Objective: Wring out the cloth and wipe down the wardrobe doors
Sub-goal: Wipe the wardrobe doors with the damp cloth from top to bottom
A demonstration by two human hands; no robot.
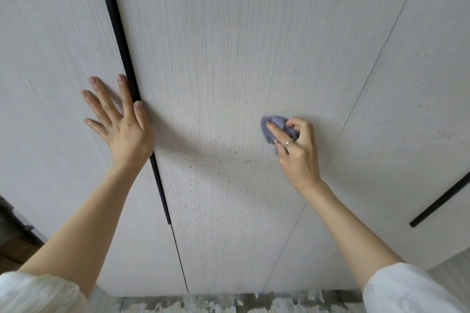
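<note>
wardrobe doors [229,58]: pale grey-white panels with fine vertical grain, seen from close below; dark specks scattered over the lower part of the middle panel
black handle strip [119,33]: runs down the seam between the left and middle panels; a second black strip [440,201] shows at the right edge
left hand [119,119]: fingers spread and straight, palm flat against the left panel, thumb lying along the black handle strip
right hand [295,145]: fingers curled round the cloth, index finger extended on top of it, ring on one finger
cloth [276,127]: small, bunched, blue-purple, pressed to the middle panel beneath the right hand
white sleeves [407,290]: at both lower corners
patterned floor [203,303]: bottom edge
</note>
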